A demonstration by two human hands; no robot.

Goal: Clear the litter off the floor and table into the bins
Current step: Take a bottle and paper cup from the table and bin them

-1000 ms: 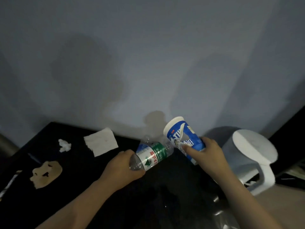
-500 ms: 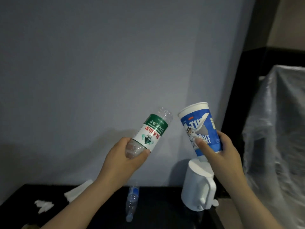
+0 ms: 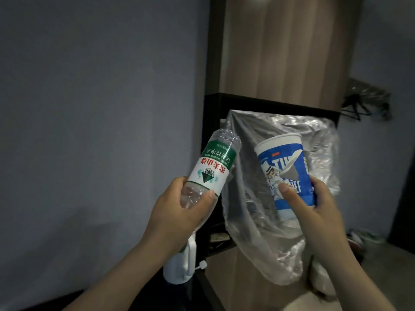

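Most of my view, left of and above both hands, is a grey-blue wall [image 3: 101, 108]. Above the right hand a tall wood-grain panel [image 3: 285, 52] rises out of a dark frame. Behind and between the two hands hangs a big clear plastic sheet [image 3: 265, 232], crumpled and shiny, draped from the frame and sagging below wrist level; I cannot tell what it covers.

My left hand [image 3: 177, 218] is wrapped round the neck end of a clear plastic water bottle [image 3: 215, 164], thumb across the front. The bottle tilts up and to the right with its base on top, so its green-and-white label reads upside down. My right hand [image 3: 314, 212] grips the lower part of a blue-and-white paper cup [image 3: 285, 169], thumb pressed on the printed cartoon figure, rim up and leaning slightly left. Bottle and cup are raised side by side, near each other but not touching.

Under the left wrist stands a white jug [image 3: 179, 268] at the edge of the dark desk [image 3: 155, 297].
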